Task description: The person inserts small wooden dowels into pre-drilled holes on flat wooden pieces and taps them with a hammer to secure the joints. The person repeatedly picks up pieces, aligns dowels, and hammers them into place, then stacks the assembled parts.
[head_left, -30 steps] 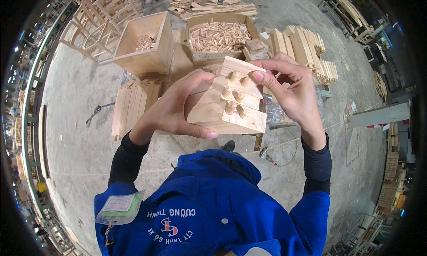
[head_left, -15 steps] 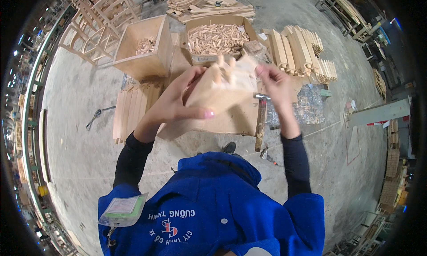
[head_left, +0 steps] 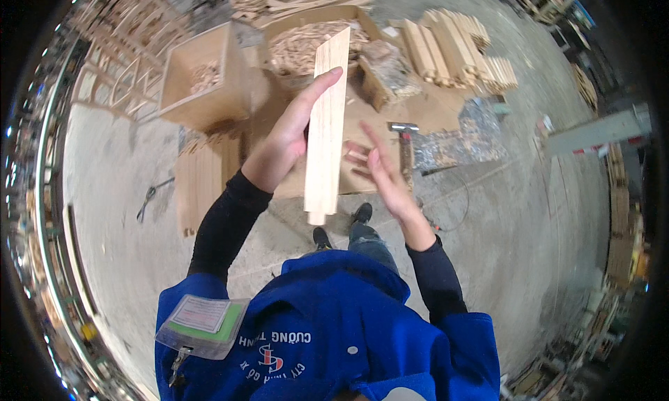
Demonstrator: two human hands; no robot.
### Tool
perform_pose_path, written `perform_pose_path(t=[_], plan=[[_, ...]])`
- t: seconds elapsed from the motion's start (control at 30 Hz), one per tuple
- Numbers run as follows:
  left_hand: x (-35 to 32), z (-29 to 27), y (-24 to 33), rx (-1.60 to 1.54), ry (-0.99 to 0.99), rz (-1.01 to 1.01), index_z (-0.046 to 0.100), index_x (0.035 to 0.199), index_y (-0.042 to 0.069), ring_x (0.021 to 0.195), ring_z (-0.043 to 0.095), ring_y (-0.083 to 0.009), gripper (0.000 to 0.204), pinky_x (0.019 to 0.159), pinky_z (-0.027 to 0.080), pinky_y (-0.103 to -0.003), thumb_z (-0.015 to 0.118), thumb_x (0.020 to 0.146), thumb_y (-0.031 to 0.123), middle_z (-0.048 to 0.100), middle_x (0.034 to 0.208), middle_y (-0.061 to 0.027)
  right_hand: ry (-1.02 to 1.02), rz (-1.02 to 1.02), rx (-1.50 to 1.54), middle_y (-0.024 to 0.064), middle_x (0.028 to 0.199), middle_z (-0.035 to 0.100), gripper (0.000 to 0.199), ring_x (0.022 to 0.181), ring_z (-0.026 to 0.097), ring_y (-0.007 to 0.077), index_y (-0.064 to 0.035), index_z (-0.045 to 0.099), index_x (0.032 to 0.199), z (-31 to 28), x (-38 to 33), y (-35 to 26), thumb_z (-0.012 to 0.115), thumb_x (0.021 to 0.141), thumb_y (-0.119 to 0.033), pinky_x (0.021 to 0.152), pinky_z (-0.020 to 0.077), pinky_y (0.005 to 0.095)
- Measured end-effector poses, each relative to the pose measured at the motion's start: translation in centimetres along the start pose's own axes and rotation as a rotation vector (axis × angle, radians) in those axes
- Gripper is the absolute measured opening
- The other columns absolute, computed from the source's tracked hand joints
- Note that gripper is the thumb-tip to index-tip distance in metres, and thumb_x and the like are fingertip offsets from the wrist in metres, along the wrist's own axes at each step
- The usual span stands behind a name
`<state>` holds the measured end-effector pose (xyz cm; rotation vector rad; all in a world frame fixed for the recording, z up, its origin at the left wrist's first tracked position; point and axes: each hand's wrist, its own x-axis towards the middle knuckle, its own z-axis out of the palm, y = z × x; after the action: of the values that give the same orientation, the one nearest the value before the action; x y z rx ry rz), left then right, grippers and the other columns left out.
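My left hand (head_left: 287, 133) grips a pale wooden chair-type part (head_left: 326, 136), long and flat-sided, its thumb lying across the front face. The part points away from me. Its far end is cut at a slant, and a stepped tongue sticks out at the near end. My fingers behind it are hidden. Just right of the part, my right hand (head_left: 385, 172) is apart from it, fingers spread and slightly blurred, with nothing in them. A hammer (head_left: 404, 128) lies beyond the right hand on the work surface (head_left: 435, 108).
A cardboard box (head_left: 317, 14) of wooden dowels stands at the back, beside a wooden bin (head_left: 230, 87) with more dowels. Stacked wooden pieces (head_left: 205, 181) lie at left, others (head_left: 456, 52) at back right. Plastic wrap (head_left: 394, 59) covers a small box. Chair frames (head_left: 118, 70) stand far left.
The wooden part, tilted and blurred between both hands before, is now turned lengthwise in my left hand. My right hand has let go and moved left and nearer to me.
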<state>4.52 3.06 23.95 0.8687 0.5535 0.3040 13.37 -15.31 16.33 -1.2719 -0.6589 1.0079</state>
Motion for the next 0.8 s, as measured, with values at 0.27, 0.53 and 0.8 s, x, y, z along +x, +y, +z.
perform_pose_path(t=[0.27,0.53,0.8], plan=[[3.7,7.1,-4.3,-0.081,-0.153,-0.078,0.058,0.135,0.006,0.115,0.061,-0.0183,0.064,0.1,0.048,-0.034,0.055,0.1,0.059,0.065,0.126,-0.0086,0.053,0.239,0.602,0.0209,0.15,0.049,0.066,0.135,0.054,0.0267,-0.0022,0.031,0.157,-6.9,-5.6,-3.0,0.051,0.106,-0.039,0.113,0.0432,0.041],[11.4,14.4,-11.1,-0.343,-0.511,-0.308,0.04,0.154,0.014,0.095,0.065,-0.0151,0.078,0.075,0.053,-0.03,0.034,0.101,0.071,0.064,0.126,-0.007,-0.564,0.096,1.432,0.0252,0.152,0.046,0.097,0.124,0.056,0.0516,-0.0015,0.03,0.157,-18.4,-1.0,-1.3,0.04,0.095,-0.075,0.103,0.0519,0.0558],[33.7,24.0,-10.9,0.128,-0.046,-0.02,0.045,0.15,0.012,0.119,0.061,-0.0235,0.079,0.1,0.052,-0.043,0.047,0.097,0.071,0.06,0.137,-0.0113,0.448,-0.1,-0.283,0.0008,0.104,0.071,0.035,0.097,0.062,0.0066,-0.0056,0.071,0.112,-44.2,9.5,-3.4,0.056,0.107,-0.036,0.081,0.0491,0.0245]])
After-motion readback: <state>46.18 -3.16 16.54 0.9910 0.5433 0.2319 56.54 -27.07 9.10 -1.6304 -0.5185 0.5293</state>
